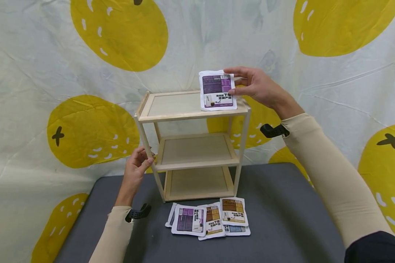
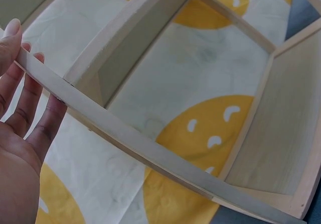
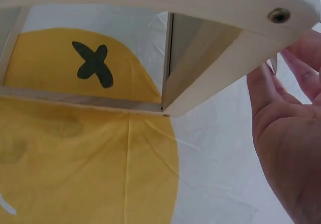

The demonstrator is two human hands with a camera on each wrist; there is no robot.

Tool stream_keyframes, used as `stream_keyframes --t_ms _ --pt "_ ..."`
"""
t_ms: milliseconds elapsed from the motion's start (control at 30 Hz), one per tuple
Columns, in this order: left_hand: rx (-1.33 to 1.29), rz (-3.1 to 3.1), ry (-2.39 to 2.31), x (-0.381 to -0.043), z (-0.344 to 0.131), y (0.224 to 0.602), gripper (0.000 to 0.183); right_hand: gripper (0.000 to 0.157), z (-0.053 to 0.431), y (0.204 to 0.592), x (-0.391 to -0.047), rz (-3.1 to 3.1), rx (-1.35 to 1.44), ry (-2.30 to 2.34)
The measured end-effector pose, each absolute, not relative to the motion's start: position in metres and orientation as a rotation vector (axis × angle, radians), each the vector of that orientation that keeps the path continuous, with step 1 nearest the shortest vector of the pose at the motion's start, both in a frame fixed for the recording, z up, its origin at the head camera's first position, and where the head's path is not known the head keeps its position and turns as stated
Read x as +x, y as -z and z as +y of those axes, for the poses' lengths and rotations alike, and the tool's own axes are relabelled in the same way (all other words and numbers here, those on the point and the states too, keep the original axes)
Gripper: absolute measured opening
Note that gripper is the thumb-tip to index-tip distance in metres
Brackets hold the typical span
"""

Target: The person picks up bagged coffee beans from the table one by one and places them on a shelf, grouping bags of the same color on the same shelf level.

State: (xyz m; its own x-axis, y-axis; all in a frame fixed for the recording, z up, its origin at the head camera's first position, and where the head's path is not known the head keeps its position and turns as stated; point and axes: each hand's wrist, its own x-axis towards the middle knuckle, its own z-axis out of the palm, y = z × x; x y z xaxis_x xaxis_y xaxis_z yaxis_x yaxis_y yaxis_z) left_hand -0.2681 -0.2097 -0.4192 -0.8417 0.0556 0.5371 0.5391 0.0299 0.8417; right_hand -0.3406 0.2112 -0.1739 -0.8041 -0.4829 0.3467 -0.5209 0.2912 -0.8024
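My right hand (image 1: 258,87) pinches a flat white sachet with a purple printed label (image 1: 213,91) by its right edge. The sachet is upright at the front of the top board of a three-tier wooden shelf rack (image 1: 194,118); whether it touches the board I cannot tell. In the right wrist view the rack's corner hides the fingertips of the right hand (image 3: 291,128), and only a sliver of the sachet shows. My left hand (image 1: 135,171) holds the rack's left front post (image 2: 125,128), thumb on one side and fingers behind it in the left wrist view.
On the grey table (image 1: 270,226), before the rack, lie several overlapping sachets: a purple one (image 1: 189,220), a brown one (image 1: 214,219), another brown one (image 1: 233,211) and a partly covered blue one (image 1: 237,230). A patterned cloth (image 1: 197,44) hangs behind.
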Motion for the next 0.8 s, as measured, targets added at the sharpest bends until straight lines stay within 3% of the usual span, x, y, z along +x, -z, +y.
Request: stream_keyframes --t_ms 267,800 --pt "-0.592 -1.969 1.856 -0.27 -0.209 0.418 0.039 0.071 0.216 0.172 -0.34 -2.504 1.003 -1.417" --pt "-0.613 -1.965 1.846 -0.273 -0.208 0.418 0.033 0.058 0.223 0.179 -0.319 -2.301 1.153 -1.505"
